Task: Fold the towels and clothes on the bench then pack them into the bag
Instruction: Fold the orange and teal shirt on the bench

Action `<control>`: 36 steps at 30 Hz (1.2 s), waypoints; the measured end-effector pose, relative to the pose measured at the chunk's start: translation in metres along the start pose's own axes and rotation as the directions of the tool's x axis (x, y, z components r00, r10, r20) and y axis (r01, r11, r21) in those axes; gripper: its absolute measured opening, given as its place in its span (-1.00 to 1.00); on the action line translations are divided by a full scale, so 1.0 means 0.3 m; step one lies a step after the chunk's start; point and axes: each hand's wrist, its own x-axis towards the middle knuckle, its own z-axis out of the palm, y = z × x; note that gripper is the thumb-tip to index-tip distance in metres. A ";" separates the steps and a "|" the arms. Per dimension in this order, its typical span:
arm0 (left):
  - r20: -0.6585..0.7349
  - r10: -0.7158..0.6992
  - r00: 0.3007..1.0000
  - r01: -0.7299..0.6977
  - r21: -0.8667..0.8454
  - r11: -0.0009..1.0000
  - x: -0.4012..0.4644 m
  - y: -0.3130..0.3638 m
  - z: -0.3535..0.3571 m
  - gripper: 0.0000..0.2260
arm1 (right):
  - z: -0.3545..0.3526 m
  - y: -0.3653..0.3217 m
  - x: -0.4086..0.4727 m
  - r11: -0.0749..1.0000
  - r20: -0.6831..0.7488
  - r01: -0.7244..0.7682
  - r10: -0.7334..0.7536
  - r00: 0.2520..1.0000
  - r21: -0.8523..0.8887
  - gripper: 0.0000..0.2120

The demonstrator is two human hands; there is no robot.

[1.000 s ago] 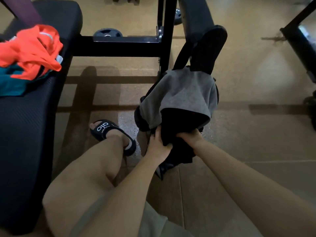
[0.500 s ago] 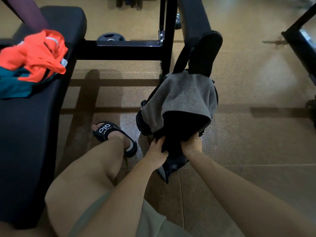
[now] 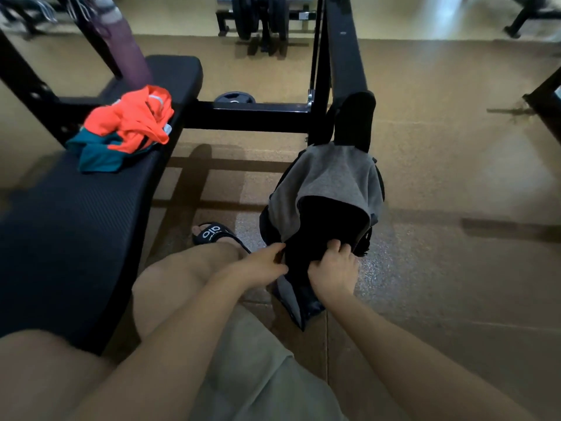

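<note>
Both hands grip the near rim of the black bag (image 3: 321,226) on the floor: left hand (image 3: 267,262) pinching, right hand (image 3: 334,268) curled over. A grey towel (image 3: 328,174) drapes its far side, beyond the fingers.

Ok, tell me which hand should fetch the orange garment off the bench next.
Left. The orange garment lies on the bench on the person's left, nearer the left hand. The right hand grips the black bag and could probably keep its mouth open.
</note>
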 end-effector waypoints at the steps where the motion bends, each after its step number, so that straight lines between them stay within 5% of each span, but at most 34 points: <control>1: -0.051 -0.008 0.999 0.008 0.003 1.000 -0.040 0.010 -0.039 -0.42 | -0.012 -0.034 -0.009 0.995 0.020 0.083 -0.084 0.996 0.049 -0.56; 8: -0.517 0.035 0.855 0.007 0.080 0.997 -0.312 -0.029 -0.350 -0.49 | -0.134 -0.425 -0.032 0.835 0.066 0.385 -0.443 0.894 0.392 -0.74; 13: -0.735 -0.022 0.678 0.011 -0.020 1.000 -0.419 -0.110 -0.525 -0.56 | -0.153 -0.683 0.020 0.729 0.071 0.557 -0.630 0.773 0.399 -0.58; 17: -0.773 -0.075 0.629 0.088 -0.025 0.996 -0.404 -0.230 -0.634 -0.49 | -0.082 -0.893 0.140 0.731 0.151 0.584 -0.661 0.735 0.353 -0.43; 21: -0.714 -0.203 0.670 0.272 -0.019 0.962 -0.330 -0.425 -0.733 -0.34 | 0.034 -1.102 0.260 0.709 0.198 0.626 -0.698 0.688 0.324 -0.33; 25: -0.636 -0.309 0.707 0.525 0.179 0.832 -0.245 -0.615 -0.762 -0.19 | 0.182 -1.269 0.354 0.672 0.195 0.702 -0.740 0.643 0.234 -0.29; 28: -0.712 -0.212 0.669 0.501 0.222 0.836 -0.214 -0.715 -0.717 -0.15 | 0.284 -1.384 0.389 0.591 0.101 0.804 -0.806 0.584 0.068 -0.29; 32: -0.772 -0.128 0.622 0.479 0.247 0.842 -0.204 -0.750 -0.693 -0.17 | 0.374 -1.481 0.419 0.493 0.160 0.847 -0.836 0.525 -0.200 -0.40; 36: -0.778 -0.102 0.620 0.456 0.252 0.854 -0.198 -0.764 -0.697 -0.19 | 0.412 -1.507 0.384 0.499 0.086 0.839 -0.847 0.525 -0.216 -0.64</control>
